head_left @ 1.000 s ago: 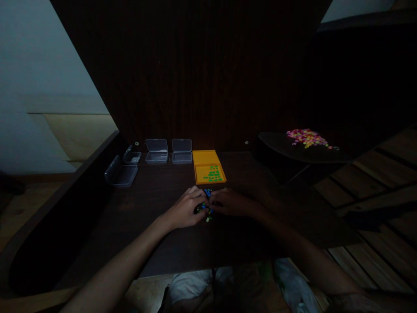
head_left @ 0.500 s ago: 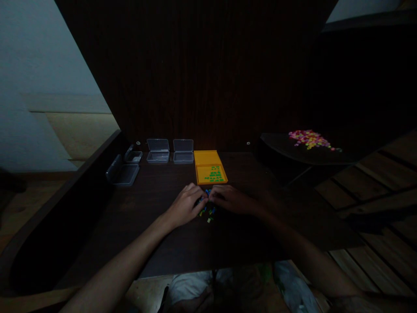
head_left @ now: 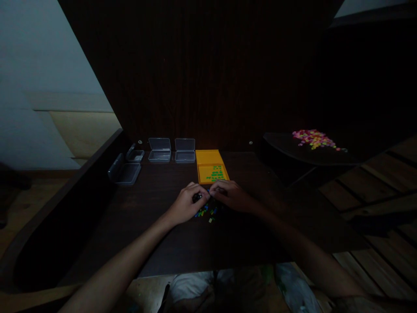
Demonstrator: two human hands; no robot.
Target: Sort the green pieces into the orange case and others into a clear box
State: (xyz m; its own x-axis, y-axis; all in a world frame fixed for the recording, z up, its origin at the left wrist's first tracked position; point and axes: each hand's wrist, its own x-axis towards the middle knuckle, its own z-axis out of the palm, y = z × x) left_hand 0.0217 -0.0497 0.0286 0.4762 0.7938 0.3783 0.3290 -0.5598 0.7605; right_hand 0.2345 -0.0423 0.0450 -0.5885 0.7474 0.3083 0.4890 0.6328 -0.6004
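My left hand and my right hand meet just in front of an open yellow box. Thumb and fingers are pinched together on both, fingertips nearly touching. What sits between the fingertips is too small and dark to make out. Under and in front of the hands lies a loose scatter of tiny blue, green and yellow pieces, partly hidden by the fingers. Inside the yellow box, small green pieces lie in rows toward the right side.
Open clear plastic boxes stand at the back left, among them one box beside the yellow one and another near the raised side edge. On a dark curved shelf at right rests a pile of pink and yellow pieces.
Both hands have shifted slightly away from me, toward the yellow box, uncovering more of the loose pieces. The whole view has drifted a little. Both hands stay pinched.
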